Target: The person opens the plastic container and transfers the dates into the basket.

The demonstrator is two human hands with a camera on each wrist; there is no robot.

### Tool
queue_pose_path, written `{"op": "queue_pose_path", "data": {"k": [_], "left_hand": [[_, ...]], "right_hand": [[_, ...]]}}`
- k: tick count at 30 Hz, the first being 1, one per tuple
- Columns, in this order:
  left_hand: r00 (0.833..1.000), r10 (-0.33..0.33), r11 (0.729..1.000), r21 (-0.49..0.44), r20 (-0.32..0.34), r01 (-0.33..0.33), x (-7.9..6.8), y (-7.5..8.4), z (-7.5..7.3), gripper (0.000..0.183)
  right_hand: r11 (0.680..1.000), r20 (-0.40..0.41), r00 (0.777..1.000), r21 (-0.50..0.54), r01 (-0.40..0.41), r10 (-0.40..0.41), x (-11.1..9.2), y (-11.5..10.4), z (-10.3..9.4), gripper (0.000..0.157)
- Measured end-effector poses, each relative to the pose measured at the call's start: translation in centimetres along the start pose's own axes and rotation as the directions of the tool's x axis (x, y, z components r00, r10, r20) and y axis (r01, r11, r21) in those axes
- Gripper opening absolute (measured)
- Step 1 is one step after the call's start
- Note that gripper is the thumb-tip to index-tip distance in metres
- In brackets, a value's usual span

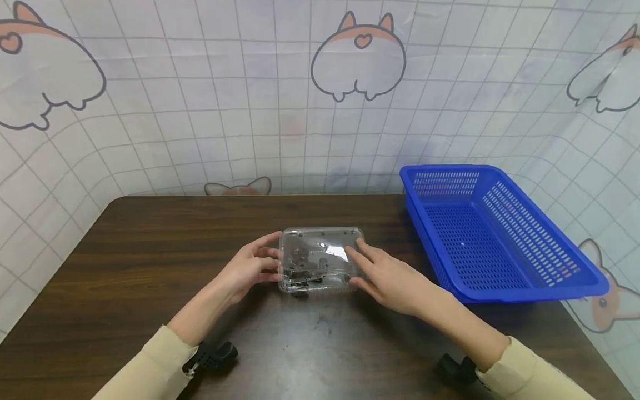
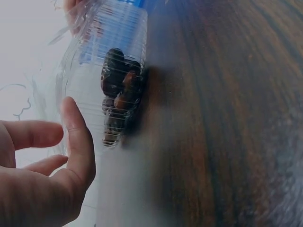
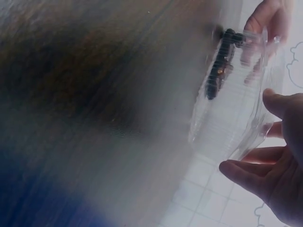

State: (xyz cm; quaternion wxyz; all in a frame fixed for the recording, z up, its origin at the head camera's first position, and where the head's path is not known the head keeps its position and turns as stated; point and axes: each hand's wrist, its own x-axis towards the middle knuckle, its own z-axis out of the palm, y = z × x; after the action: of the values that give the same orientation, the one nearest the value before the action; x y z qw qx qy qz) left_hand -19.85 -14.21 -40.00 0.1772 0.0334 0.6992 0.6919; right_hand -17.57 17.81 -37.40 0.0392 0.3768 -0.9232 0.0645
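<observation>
A clear plastic clamshell box (image 1: 315,253) lies between both hands in the head view, its flat top catching the light. Through its wall show several glossy black-brown items (image 2: 118,85), bunched toward the left end; their kind is unclear. My left hand (image 1: 247,269) holds the box's left end with bent fingers, one reaching the back corner and the thumb lower down the side. At the opposite end, my right hand (image 1: 387,275) grips the rim, thumb toward the front and fingers spread along the lid edge. Both wrist views show fingertips right at the rim.
A blue plastic basket (image 1: 530,294) with slotted walls stands on the right of the dark wooden table (image 1: 125,261). Behind the table hangs a white gridded cloth (image 1: 240,133) with cartoon animals. Black straps with small devices sit at both wrists.
</observation>
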Motion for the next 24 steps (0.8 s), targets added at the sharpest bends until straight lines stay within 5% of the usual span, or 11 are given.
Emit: {"op": "queue_pose_path", "data": {"k": [14, 24], "left_hand": [[0.999, 0.009, 1.0, -0.02, 0.034, -0.009, 0.1, 0.0, -0.3, 0.077], [1.0, 0.024, 1.0, -0.019, -0.004, -0.024, 1.1, -0.1, 0.1, 0.077]], "right_hand": [[0.996, -0.097, 0.994, -0.085, 0.04, -0.049, 0.6, -0.4, 0.5, 0.055], [0.99, -0.118, 0.992, -0.133, -0.054, 0.039, 1.1, -1.4, 1.0, 0.054]]}}
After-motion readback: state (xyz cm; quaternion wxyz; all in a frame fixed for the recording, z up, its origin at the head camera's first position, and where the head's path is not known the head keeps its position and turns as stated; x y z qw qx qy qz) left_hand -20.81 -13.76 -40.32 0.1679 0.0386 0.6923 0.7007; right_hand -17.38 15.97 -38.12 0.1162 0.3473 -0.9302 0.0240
